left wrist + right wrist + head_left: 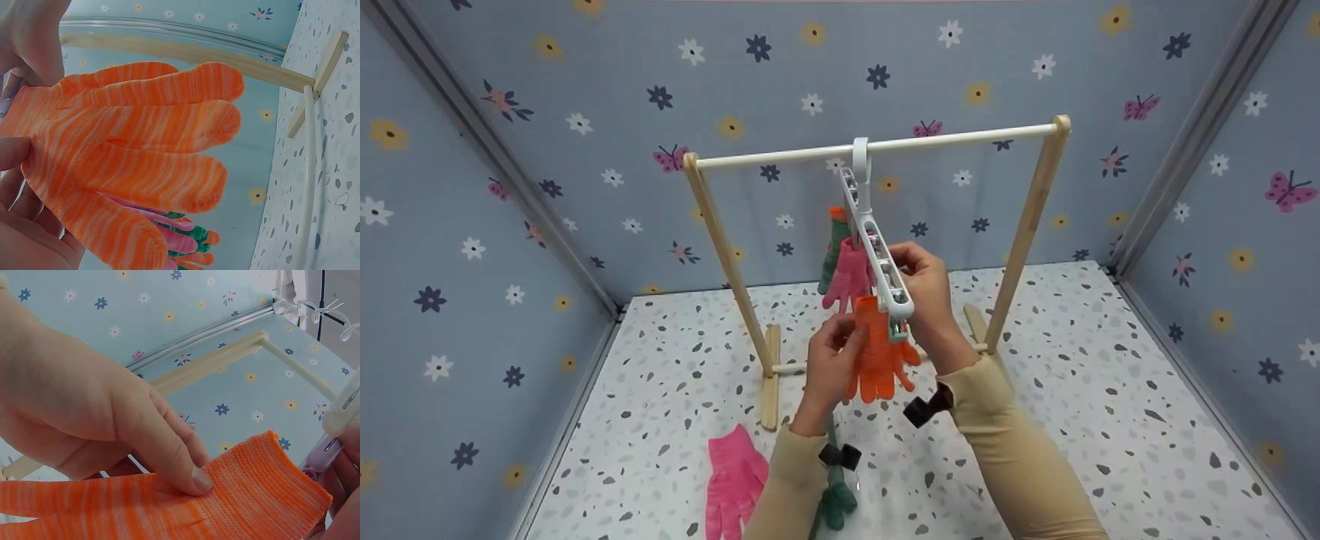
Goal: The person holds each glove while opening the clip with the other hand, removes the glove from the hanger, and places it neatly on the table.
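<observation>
My left hand (pixel 832 360) pinches an orange striped knit glove (pixel 877 356) near its cuff, thumb on the face turned to the right wrist camera. The glove hangs fingers down below the near end of a white clip hanger (pixel 885 262). My right hand (pixel 930 300) is at the hanger's right side, its fingers around a pale purple clip (pixel 325 453) beside the glove's cuff. Part of that grip is hidden. A pink glove (pixel 851 274) and a green glove with an orange cuff (pixel 831 259) hang farther along the hanger.
The hanger hooks over the white rod (pixel 960 140) of a wooden rack (pixel 1035 210). A pink glove (pixel 731 476) and a green glove (pixel 836 502) lie on the speckled surface (pixel 1110 420), the green one partly behind my left forearm. Flowered panels (pixel 660 225) enclose the space.
</observation>
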`<state>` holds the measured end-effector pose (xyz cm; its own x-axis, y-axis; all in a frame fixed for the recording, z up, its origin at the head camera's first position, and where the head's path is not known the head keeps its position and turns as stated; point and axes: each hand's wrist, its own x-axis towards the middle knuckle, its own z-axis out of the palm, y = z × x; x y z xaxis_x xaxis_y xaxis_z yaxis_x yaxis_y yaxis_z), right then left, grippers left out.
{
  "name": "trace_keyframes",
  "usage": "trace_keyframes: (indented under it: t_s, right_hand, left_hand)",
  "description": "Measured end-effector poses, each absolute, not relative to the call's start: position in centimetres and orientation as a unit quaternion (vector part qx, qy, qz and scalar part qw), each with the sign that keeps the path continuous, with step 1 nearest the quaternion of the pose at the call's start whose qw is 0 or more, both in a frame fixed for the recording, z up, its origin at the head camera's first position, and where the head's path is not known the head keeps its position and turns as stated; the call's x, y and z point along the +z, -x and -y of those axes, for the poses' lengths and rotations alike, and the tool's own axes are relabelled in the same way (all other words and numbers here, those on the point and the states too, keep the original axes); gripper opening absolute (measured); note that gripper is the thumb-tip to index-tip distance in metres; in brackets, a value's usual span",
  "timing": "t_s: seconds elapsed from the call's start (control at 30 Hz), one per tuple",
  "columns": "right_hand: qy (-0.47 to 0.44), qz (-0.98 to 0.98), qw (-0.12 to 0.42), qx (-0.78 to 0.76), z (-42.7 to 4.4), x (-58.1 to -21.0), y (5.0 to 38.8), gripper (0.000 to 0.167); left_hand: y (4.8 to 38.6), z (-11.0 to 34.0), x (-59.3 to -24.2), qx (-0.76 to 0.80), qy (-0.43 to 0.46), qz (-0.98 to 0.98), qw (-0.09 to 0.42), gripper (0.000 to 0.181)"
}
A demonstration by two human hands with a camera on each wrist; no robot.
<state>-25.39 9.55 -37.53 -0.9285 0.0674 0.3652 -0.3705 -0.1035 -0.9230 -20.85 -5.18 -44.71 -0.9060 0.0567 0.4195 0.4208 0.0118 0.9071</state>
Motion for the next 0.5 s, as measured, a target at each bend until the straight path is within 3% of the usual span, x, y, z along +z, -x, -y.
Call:
trace_keyframes:
  t_s: [0.5]
  right_hand:
    - [-0.124,0.648,0.142,0.737,-9.6,-37.5,25.3,0.008]
  left_hand:
    - [20.5,5.6,-46.1,-0.692,0.165,0.692,0.123,0.019]
